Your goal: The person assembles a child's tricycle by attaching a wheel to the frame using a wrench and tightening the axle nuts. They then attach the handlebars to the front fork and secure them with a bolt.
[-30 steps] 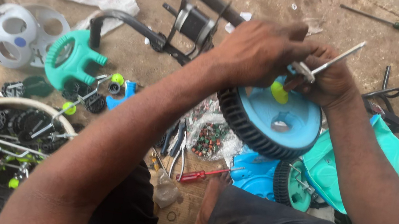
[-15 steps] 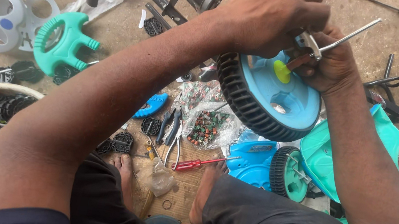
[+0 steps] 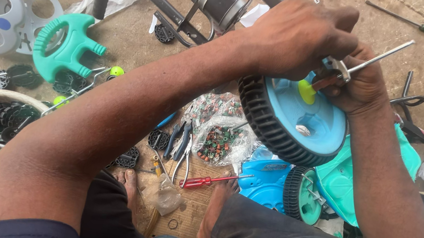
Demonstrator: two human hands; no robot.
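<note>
Lifted slightly higher than half a second ago: blue toy wheel (image 3: 303,120) with black tread, tilted above the lap, over a second wheel (image 3: 302,194) and teal body parts. Left hand (image 3: 300,39) curled over the wheel's top, fingers closed around the small metal fitting at the yellow hub cap (image 3: 306,90). Right hand (image 3: 364,84) clenched on the thin metal axle rod (image 3: 383,53); red screwdriver (image 3: 207,180) and pliers (image 3: 180,142) lying below.

**Both hands at the hub of a blue toy wheel**

The left hand (image 3: 300,39) and right hand (image 3: 364,84) grip a metal rod (image 3: 380,54) at the yellow cap (image 3: 306,91) of a blue wheel (image 3: 295,118) with black tread. Below it on the floor (image 3: 323,5) lie a red screwdriver (image 3: 208,180), pliers (image 3: 180,143) and a bag of small parts (image 3: 220,137).
</note>
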